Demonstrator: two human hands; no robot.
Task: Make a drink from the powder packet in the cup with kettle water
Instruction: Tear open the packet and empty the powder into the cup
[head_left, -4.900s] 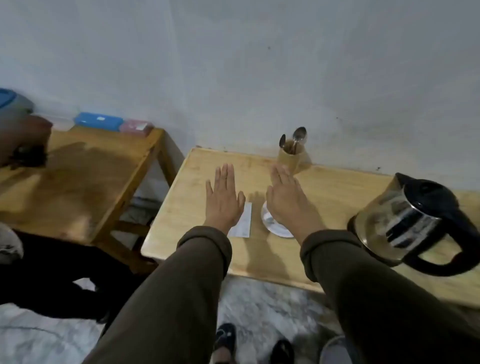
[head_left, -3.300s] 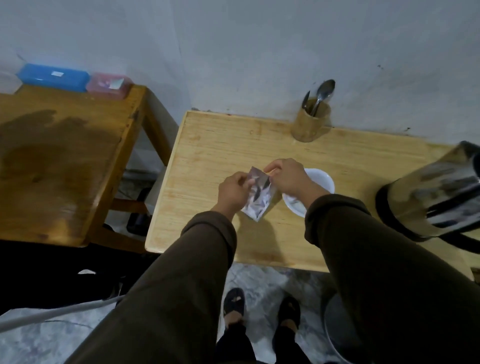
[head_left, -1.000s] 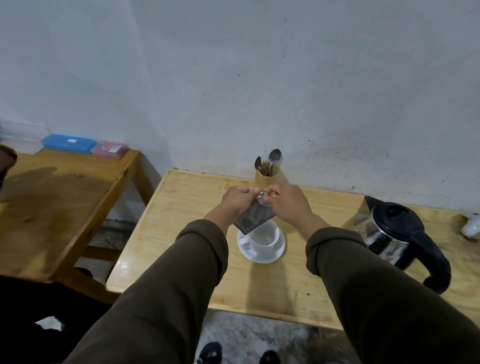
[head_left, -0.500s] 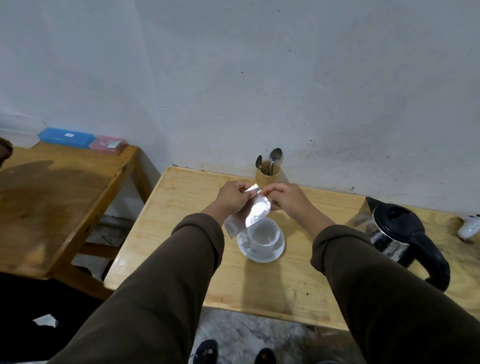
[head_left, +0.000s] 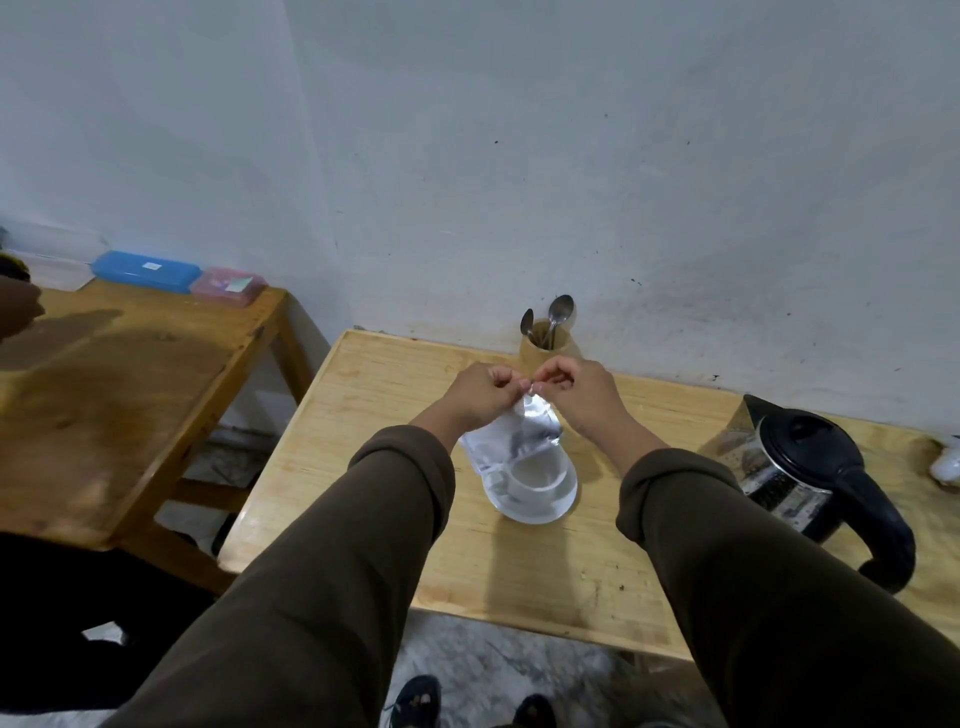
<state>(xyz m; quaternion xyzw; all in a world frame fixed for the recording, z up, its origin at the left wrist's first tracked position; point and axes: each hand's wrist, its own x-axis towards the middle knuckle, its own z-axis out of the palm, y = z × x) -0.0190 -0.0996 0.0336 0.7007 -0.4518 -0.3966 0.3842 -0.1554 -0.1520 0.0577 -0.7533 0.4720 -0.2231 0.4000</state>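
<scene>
Pale blue-grey wall (head_left: 571, 156) behind, scuffed and speckled low down, and right up against it a light wooden table (head_left: 389, 415) carrying everything that matters. Both arms reach in wearing dark olive sleeves (head_left: 363, 519), and the hands meet above the middle of the table. Left hand (head_left: 480, 392) and right hand (head_left: 574, 387) are pinched together at the top edge of the powder packet (head_left: 511, 434), fingers curled tight, thumb and fingertips of each clamped on the foil just beside one another. That silvery packet hangs down from the pinch, creased and catching the light, its lower part dangling over the near-left side of the cup (head_left: 535, 475). White cup, sitting on a white saucer (head_left: 540, 512), directly below the hands; whether any powder lies inside it cannot be told. Off to the right, well apart from the cup, stands the kettle (head_left: 800, 467), glass-bodied with a black lid and a big black handle turned toward the near edge. At the back, touching the wall line, a small wooden holder (head_left: 545, 348) with two spoons (head_left: 558, 312) standing bowl-up. Over on the left, a second, darker wooden table (head_left: 130, 389), with a blue box (head_left: 145, 270) and a pink box (head_left: 228, 283) side by side at its far edge. Down below, two dark shoes (head_left: 415, 701) on a mottled floor.
</scene>
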